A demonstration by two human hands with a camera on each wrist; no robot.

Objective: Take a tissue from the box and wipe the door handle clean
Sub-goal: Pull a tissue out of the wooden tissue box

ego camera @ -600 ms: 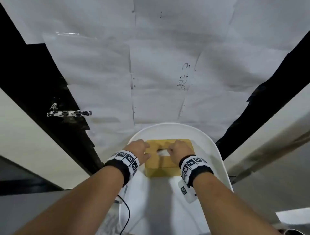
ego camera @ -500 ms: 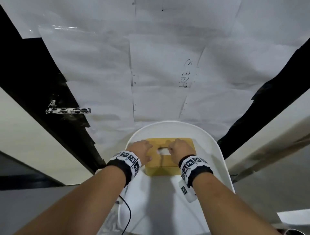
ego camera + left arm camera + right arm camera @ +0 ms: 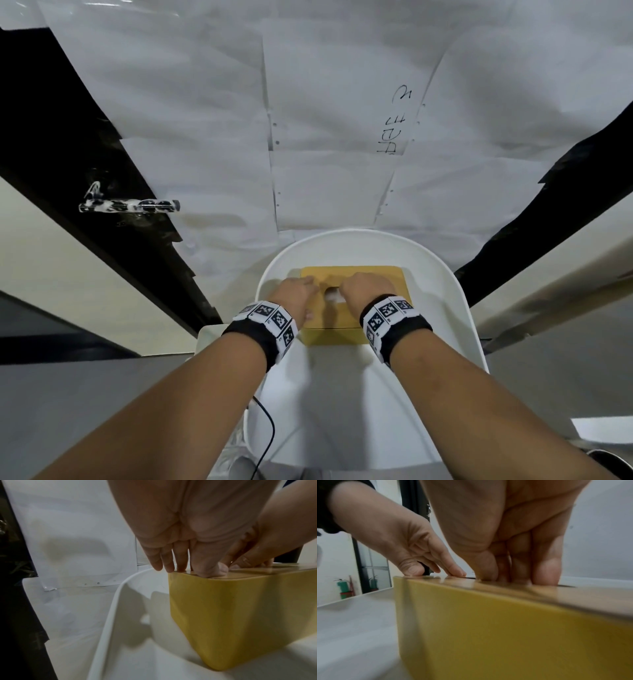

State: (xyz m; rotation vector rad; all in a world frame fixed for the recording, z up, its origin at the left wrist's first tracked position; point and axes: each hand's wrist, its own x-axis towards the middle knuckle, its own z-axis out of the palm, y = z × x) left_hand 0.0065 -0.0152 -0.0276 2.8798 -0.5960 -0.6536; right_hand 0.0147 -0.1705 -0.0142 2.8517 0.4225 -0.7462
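Observation:
A yellow tissue box (image 3: 342, 322) stands on a white chair seat (image 3: 445, 308) in front of me. My left hand (image 3: 298, 291) presses straight fingers (image 3: 169, 566) flat on the left end of the lid. My right hand (image 3: 366, 286) points down at the slot, with thumb and fingers (image 3: 546, 573) bunched together and dipping into it. Their tips are hidden, so whether they pinch a tissue is unclear. A bit of white tissue (image 3: 331, 295) shows in the slot between the hands. The door handle (image 3: 128, 206) sticks out from the door at the left, far from both hands.
The door (image 3: 342, 120) ahead is covered with white paper sheets, with black strips on either side. The chair's raised rim (image 3: 109, 608) curves round the box. A black cable (image 3: 270, 428) hangs at the seat's left. A green extinguisher (image 3: 344, 588) stands far off.
Both hands stay on the box. They have closed in over the slot, and less of the white tissue shows between them now.

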